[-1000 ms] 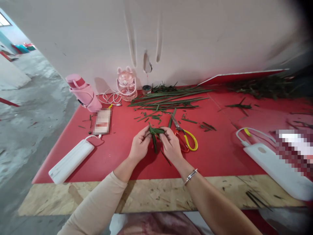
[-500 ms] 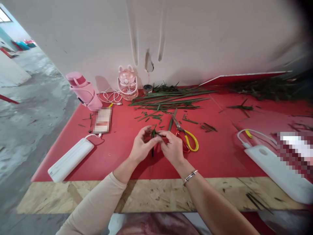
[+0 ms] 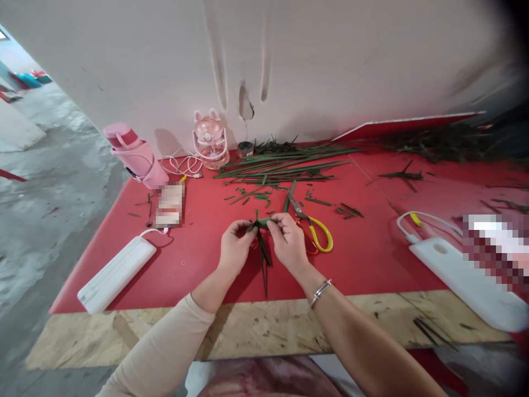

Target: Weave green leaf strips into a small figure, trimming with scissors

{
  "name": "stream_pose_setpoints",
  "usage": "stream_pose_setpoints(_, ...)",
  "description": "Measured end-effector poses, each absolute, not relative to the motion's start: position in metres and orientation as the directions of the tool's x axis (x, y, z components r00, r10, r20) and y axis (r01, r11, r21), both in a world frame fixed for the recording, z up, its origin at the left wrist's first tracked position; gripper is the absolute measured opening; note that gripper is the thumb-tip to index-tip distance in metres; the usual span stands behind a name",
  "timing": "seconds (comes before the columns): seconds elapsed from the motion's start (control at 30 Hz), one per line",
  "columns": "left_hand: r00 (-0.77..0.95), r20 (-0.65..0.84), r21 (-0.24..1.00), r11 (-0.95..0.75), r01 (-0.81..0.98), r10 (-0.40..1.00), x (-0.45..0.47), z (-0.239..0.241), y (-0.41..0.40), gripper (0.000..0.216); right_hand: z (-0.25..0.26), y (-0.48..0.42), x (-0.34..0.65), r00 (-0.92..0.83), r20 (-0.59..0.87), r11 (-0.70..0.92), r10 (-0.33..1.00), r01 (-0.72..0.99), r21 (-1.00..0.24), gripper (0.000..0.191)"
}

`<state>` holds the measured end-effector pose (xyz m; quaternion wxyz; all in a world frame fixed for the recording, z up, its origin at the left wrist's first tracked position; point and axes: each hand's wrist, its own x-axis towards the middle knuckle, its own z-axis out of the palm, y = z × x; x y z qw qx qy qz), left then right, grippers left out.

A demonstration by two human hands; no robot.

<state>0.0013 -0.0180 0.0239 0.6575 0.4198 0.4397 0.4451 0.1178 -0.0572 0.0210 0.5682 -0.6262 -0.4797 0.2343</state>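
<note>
My left hand (image 3: pixel 233 248) and my right hand (image 3: pixel 289 241) meet over the red table top (image 3: pixel 198 248), each pinching an end of a folded green leaf strip (image 3: pixel 261 225). Loose tails of the leaf strip hang down between my wrists toward me. Right beside my right hand lie scissors (image 3: pixel 311 225) with one yellow and one red handle, blades pointing away. A pile of long green leaf strips (image 3: pixel 285 164) lies farther back near the wall, with short cut bits scattered in front of it.
A pink bottle (image 3: pixel 134 154) and a pink eared cup (image 3: pixel 210 140) stand at the back left with a white cable (image 3: pixel 182 164). White power banks lie at left (image 3: pixel 118 273) and right (image 3: pixel 467 281). Bare chipboard edge (image 3: pixel 248 331) runs along the front.
My hands have turned the folded leaf between them; its tails now hang lower toward me. The view has shifted slightly.
</note>
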Motion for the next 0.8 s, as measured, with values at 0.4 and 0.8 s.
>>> stream_pose_setpoints(0.4,0.363,-0.422,0.737,0.548,-0.396,0.831,0.0007,0.0251,-0.0144,0.019,0.0183,-0.0538,0.1171,0.491,0.097,0.11,0.866,0.003,-0.994,0.017)
stream_pose_setpoints(0.8,0.24,-0.168,0.932,0.233,-0.276,0.956,0.0015,0.0224,-0.0194,0.022,0.0225,-0.0507,0.11,0.463,-0.084,0.128,0.882,-0.406,-0.905,0.021)
